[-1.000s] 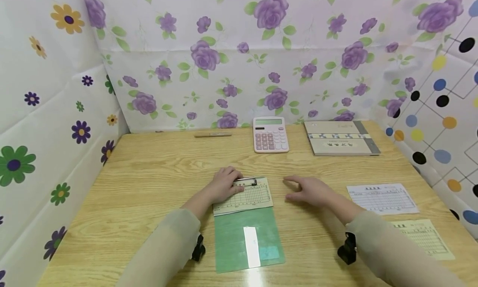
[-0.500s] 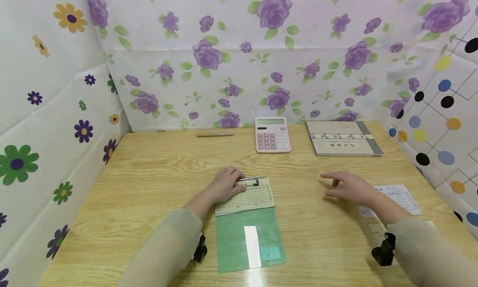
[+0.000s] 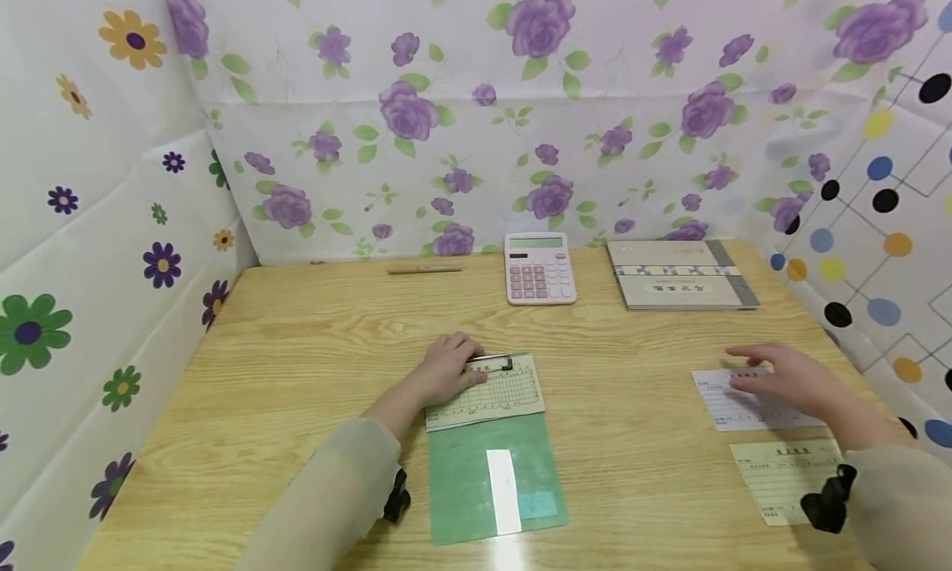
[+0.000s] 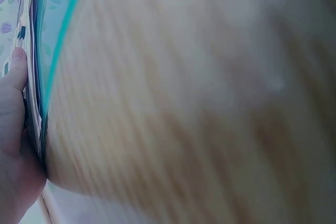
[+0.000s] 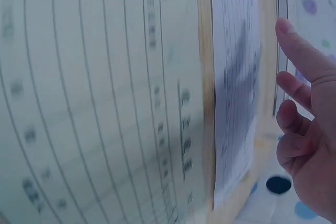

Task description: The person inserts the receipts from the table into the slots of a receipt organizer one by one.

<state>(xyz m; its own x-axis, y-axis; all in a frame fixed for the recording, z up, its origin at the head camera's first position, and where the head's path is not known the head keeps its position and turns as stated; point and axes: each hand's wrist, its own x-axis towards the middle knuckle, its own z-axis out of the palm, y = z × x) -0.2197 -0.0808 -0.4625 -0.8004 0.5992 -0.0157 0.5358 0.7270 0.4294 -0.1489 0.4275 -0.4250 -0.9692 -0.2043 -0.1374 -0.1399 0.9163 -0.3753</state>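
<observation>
A green clipboard (image 3: 461, 488) lies in the middle of the table, with pale yellow forms (image 3: 513, 393) under its metal clip (image 3: 508, 362). My left hand (image 3: 449, 371) holds its top left part, thumb over the papers beside the clip; the left wrist view shows that thumb along the edge of the stack. Over on the right, my right hand (image 3: 792, 383) hovers above a white form (image 3: 717, 402), fingers loosely spread and holding nothing. A single yellow form (image 3: 777, 472) lies nearer, partly hidden by the wrist camera. Both sheets fill much of the right wrist view.
At the back of the wooden table (image 3: 297, 340) lie a brown pen (image 3: 424, 268), a pink calculator (image 3: 540, 268) and a grey-beige book or folder (image 3: 680, 278). Flower-patterned cloth (image 3: 335, 141) hangs behind, with dotted cloth (image 3: 892, 265) along the right side.
My right hand has moved right, from beside the clipboard to over the white form. The left hand and clipboard have stayed in place.
</observation>
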